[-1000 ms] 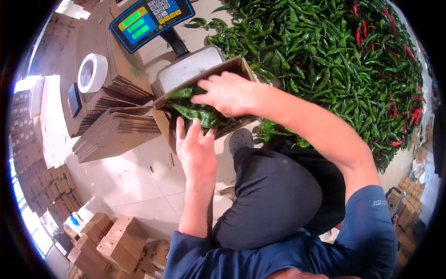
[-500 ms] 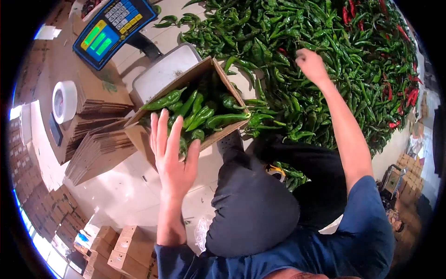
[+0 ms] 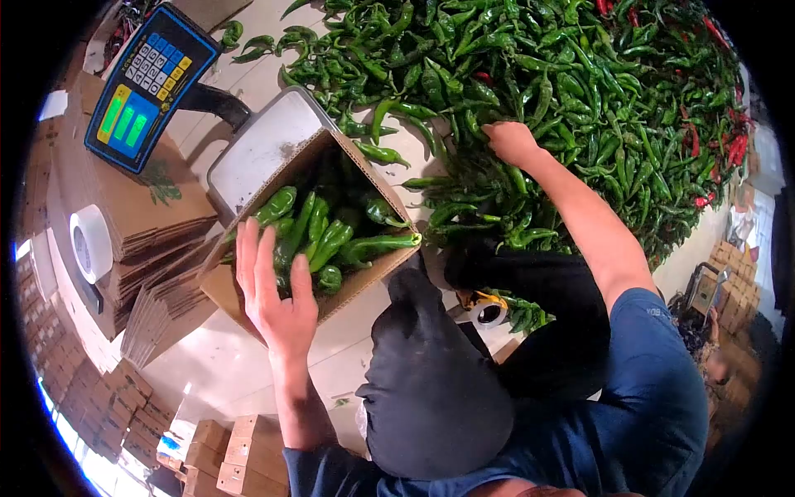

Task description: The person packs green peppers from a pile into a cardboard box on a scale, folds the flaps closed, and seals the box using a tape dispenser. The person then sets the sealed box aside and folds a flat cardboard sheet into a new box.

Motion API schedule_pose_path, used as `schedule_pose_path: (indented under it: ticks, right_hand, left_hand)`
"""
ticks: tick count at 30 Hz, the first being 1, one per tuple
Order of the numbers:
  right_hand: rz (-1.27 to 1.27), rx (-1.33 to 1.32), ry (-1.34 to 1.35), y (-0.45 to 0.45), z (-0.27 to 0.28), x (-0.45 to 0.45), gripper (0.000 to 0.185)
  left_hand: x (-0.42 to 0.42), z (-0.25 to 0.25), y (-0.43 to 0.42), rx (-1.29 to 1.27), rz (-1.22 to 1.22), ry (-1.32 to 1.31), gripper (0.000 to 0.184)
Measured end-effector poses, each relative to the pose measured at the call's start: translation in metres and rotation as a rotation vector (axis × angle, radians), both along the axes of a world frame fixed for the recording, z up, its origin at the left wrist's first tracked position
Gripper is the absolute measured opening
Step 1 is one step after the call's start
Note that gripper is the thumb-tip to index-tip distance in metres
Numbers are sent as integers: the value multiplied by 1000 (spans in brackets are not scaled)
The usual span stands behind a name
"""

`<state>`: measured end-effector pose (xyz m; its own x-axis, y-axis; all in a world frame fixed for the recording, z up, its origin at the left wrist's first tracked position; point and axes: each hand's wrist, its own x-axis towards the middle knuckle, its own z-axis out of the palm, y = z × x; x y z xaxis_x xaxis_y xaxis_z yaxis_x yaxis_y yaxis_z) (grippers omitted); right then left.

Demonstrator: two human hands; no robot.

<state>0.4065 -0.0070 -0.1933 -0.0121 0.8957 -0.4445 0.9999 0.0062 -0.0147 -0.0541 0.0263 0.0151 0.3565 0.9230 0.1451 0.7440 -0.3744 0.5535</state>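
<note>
An open cardboard box (image 3: 364, 291) holds several green peppers (image 3: 330, 240) and stands tilted beside the scale's metal plate (image 3: 263, 149). My left hand (image 3: 277, 302) rests at the box's near left edge, fingers spread, with nothing gripped. Over at the large heap of green peppers (image 3: 571, 99), my right hand (image 3: 509, 142) touches the near left part of the pile. Its fingers are bent together at the peppers, and what they hold, if anything, is hidden.
The scale's display (image 3: 137, 91) stands at upper left. Flattened cardboard (image 3: 166, 207) is stacked below it, with a white tape roll (image 3: 91, 243) on top. A tape dispenser (image 3: 487, 311) lies by my legs. Boxes (image 3: 248, 455) stand at lower left.
My right hand has left the box and reached to the pepper heap, then come down nearer its left edge. My left hand has opened beside the box. The view has shifted right.
</note>
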Motion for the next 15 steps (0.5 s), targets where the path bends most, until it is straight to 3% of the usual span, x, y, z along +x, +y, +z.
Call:
schedule_pose_path:
  ticks: [7,11,15]
  right_hand:
    - [190,10,98,-11,4,9,26]
    - [103,-66,172,-5,-5,20,22]
    - [-170,-89,268,6,32,24,21]
  left_hand:
    - [2,-2,3,14,33,-9,43]
    - [6,0,5,15,61,-17,43]
    - [6,0,6,23,72,-33,42]
